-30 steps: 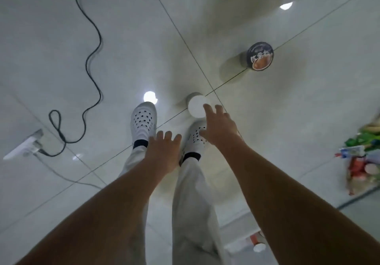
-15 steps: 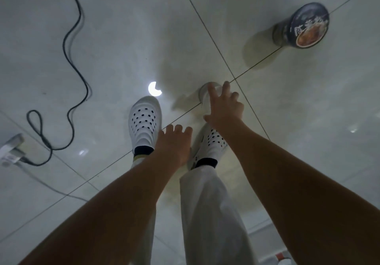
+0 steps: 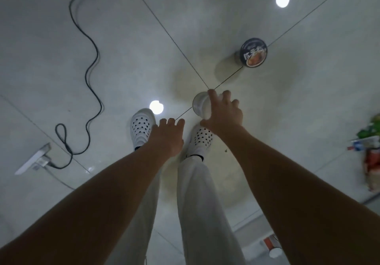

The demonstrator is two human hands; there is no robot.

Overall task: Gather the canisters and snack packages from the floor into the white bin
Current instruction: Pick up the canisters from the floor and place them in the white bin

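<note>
A white-lidded canister (image 3: pixel 200 105) stands on the floor just ahead of my right shoe. My right hand (image 3: pixel 223 113) wraps its fingers and thumb around the canister from above. A dark canister with a noodle picture on its lid (image 3: pixel 254 52) stands farther off to the right, untouched. My left hand (image 3: pixel 167 136) hangs over my shoes with loose fingers and holds nothing. Snack packages (image 3: pixel 370 153) are piled at the right edge; whether they lie in the white bin I cannot tell.
A black cable (image 3: pixel 90 67) snakes over the pale tiled floor at the left to a white power strip (image 3: pixel 34 161). My white perforated shoes (image 3: pixel 141 128) stand below the canister. A red and white object (image 3: pixel 272 246) shows at the bottom right.
My right hand went from reaching over the white canister to closing around it. The view has pulled back, so the dark canister and the snack pile show again. My left hand stayed put.
</note>
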